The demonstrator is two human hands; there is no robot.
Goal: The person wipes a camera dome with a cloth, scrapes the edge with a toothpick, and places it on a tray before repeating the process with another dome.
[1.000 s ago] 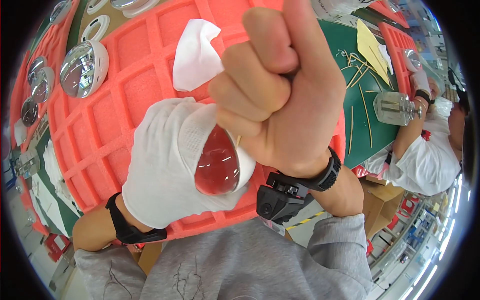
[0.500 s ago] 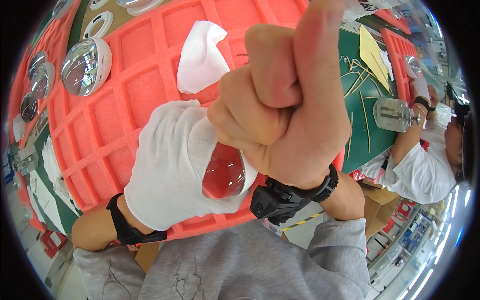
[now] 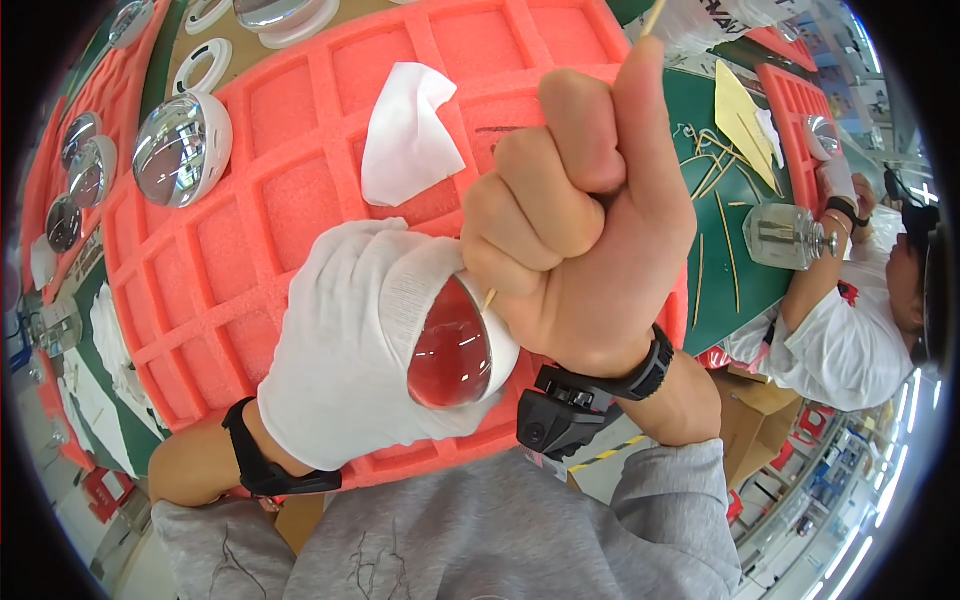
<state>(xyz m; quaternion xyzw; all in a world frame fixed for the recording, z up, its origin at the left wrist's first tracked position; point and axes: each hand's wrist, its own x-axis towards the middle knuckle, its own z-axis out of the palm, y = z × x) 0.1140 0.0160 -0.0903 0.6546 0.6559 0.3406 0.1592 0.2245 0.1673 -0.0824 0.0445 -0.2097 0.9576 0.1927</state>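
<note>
White-gloved, the left hand cups a clear dome, presumably steadying it, near the front edge of the foam tray; the right hand clasps a thin stick tightly.

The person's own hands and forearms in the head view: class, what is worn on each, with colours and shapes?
The left hand wears a white fabric glove, with a black wristband below it. The right hand is gloveless, with a black wrist strap and a boxy black device. The sleeves are heather-grey fabric; thin dark branching lines mark the left one.
</note>
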